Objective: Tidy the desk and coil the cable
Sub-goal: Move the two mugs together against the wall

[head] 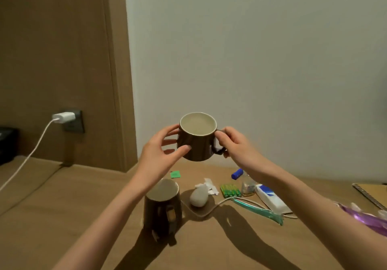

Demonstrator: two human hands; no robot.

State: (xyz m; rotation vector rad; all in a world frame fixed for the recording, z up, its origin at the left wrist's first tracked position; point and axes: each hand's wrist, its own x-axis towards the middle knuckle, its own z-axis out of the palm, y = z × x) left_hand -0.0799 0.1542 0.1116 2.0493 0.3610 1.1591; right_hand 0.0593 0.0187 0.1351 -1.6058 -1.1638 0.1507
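Observation:
A brown mug with a pale inside is held up above the desk. My right hand grips its handle, and my left hand cups its left side with thumb and fingers curled round it. Below, a second brown mug stands upright on the desk. A white cable runs from a white charger plugged into the wall socket down to the left. Another pale cable loops on the desk under a teal toothbrush.
On the desk lie a grey pebble-like object, crumpled white paper, green batteries, a blue-capped item, a small clear jar, a toothpaste tube, a green tag, a purple item and a notebook.

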